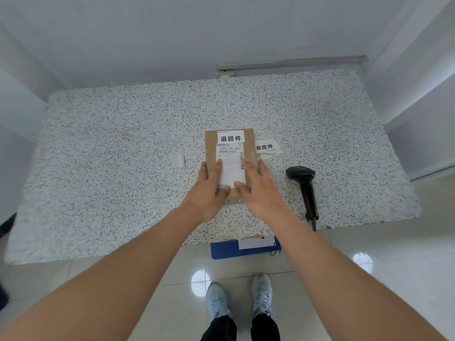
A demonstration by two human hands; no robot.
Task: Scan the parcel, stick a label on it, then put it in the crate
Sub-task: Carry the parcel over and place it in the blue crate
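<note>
A flat brown cardboard parcel [249, 146] lies on the speckled table [123, 156] near the middle. It carries a white shipping slip with barcodes and, at its far end, a white label [230, 137] with bold black characters. My left hand [209, 190] rests on the parcel's near left part, fingers spread over the slip. My right hand [258, 190] lies flat on its near right part. A black handheld scanner [305, 188] lies on the table to the right, apart from both hands.
Spare white labels [267, 147] lie just right of the parcel. A small clear scrap [178, 160] lies to its left. A blue crate [243, 249] with a white sheet shows under the table's near edge. White walls surround the table. My feet stand on glossy tiles.
</note>
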